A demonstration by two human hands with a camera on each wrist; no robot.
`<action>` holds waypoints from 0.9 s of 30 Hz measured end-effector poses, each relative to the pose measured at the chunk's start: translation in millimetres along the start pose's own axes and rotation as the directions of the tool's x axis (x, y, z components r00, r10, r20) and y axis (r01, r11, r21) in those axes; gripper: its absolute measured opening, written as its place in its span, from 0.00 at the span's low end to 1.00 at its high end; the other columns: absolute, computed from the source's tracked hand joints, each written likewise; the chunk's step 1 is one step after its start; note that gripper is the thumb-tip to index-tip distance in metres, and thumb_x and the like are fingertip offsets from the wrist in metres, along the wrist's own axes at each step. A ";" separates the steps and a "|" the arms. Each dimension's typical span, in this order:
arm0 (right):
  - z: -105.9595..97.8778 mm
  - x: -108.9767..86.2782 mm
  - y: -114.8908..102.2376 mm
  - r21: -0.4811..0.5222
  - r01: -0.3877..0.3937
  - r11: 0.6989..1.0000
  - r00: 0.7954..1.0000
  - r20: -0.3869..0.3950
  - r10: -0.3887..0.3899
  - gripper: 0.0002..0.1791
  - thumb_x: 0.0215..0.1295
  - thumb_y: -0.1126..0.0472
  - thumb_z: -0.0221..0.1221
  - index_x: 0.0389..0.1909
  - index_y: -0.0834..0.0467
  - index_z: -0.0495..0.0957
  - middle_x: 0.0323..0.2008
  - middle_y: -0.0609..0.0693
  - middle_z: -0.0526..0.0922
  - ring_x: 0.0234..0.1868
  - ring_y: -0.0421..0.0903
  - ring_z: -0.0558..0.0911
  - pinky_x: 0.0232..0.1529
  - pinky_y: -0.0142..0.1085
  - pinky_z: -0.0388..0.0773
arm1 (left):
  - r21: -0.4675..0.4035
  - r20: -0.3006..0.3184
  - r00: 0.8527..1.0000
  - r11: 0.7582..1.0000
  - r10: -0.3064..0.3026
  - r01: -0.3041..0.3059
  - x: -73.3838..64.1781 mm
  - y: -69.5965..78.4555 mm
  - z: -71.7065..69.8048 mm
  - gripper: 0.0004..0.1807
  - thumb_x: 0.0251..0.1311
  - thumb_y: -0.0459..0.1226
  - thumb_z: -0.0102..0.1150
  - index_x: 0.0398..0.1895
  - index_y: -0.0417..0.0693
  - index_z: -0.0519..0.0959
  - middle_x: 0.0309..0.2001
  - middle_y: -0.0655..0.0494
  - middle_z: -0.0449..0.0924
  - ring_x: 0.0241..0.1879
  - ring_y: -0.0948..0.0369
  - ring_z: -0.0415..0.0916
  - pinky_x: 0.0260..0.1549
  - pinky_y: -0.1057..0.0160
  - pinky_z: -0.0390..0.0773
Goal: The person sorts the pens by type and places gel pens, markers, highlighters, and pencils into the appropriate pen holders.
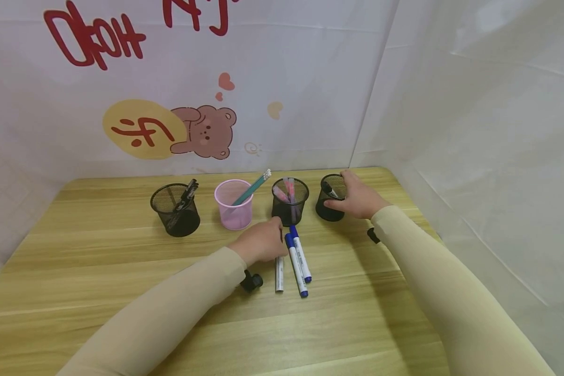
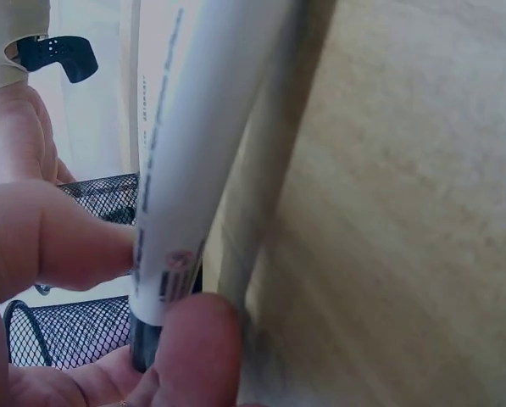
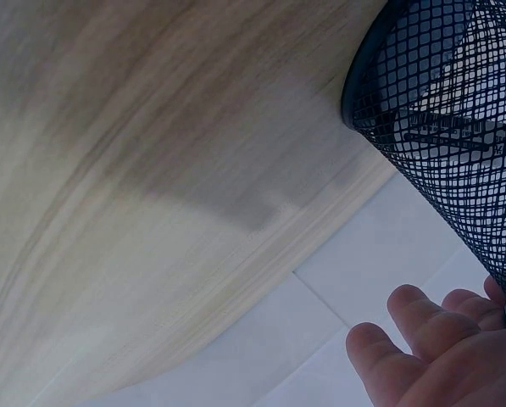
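Note:
My left hand (image 1: 261,241) pinches a white-barrelled marker (image 1: 279,274) between thumb and fingertips, just in front of the middle black mesh cup. The left wrist view shows that marker (image 2: 193,127) close up, its black end between the fingertips. Two blue-capped markers (image 1: 297,265) lie side by side on the table, right of this hand. My right hand (image 1: 357,197) grips the rightmost black mesh pen cup (image 1: 330,213) at its rim, thumb in front and fingers behind. A black-and-white marker (image 1: 329,189) leans inside that cup, whose mesh wall (image 3: 456,170) fills the right wrist view's upper corner.
Along the back of the wooden table (image 1: 122,292) stand a black mesh cup (image 1: 182,224) of black pens, a pink cup (image 1: 235,216) with green pencils, and a black mesh cup (image 1: 297,211) with pink-topped sticks. A white printed curtain (image 1: 301,62) hangs behind.

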State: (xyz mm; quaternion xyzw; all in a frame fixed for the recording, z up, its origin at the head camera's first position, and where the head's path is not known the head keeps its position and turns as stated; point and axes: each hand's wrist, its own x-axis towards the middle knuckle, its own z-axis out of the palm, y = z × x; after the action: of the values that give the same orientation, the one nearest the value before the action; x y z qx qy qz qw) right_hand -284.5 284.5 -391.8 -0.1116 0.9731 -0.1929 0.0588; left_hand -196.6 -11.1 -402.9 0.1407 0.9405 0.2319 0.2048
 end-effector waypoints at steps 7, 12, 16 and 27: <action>-0.7 -0.6 -0.4 0.004 -0.010 1.000 1.000 0.010 0.010 0.61 0.63 0.33 0.68 0.81 0.65 0.48 0.80 0.67 0.57 0.78 0.67 0.64 0.76 0.62 0.64 | -0.112 -0.019 1.000 0.994 -0.015 0.013 -0.3 -3.3 -1.6 0.34 0.60 0.40 0.68 0.70 0.47 0.68 0.33 0.53 0.84 0.22 0.61 0.82 0.24 0.62 0.75; -0.6 -0.9 -0.8 0.005 -0.013 1.000 1.000 0.015 0.013 0.63 0.63 0.32 0.68 0.82 0.65 0.46 0.81 0.67 0.55 0.79 0.67 0.63 0.77 0.62 0.63 | -0.150 -0.045 0.999 0.989 -0.012 0.005 -1.1 -3.3 -3.7 0.34 0.62 0.41 0.67 0.70 0.51 0.68 0.31 0.54 0.84 0.21 0.60 0.82 0.22 0.62 0.76; -0.6 -1.1 -0.9 0.000 -0.012 1.000 1.000 0.019 0.012 0.64 0.63 0.31 0.67 0.83 0.64 0.45 0.81 0.67 0.54 0.79 0.67 0.63 0.77 0.62 0.63 | -0.193 -0.065 0.998 0.981 -0.016 0.003 -2.0 -2.8 -5.8 0.35 0.64 0.41 0.67 0.72 0.54 0.66 0.29 0.53 0.83 0.21 0.59 0.81 0.20 0.63 0.76; -1.5 -2.4 -2.3 -0.005 -0.011 1.000 1.000 0.021 0.011 0.64 0.63 0.30 0.66 0.82 0.64 0.45 0.80 0.68 0.55 0.79 0.68 0.63 0.77 0.62 0.63 | -0.368 -0.141 0.989 0.924 0.052 -0.101 -1.4 -9.2 -4.2 0.33 0.63 0.38 0.63 0.71 0.58 0.65 0.32 0.52 0.81 0.19 0.59 0.76 0.16 0.64 0.74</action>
State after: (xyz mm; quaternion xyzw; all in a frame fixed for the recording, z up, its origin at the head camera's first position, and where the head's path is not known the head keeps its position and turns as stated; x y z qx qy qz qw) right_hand -282.0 283.5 -389.3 -0.1083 0.9734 -0.1892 0.0697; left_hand -198.8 -21.1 -403.6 0.1207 0.8841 0.4231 0.1574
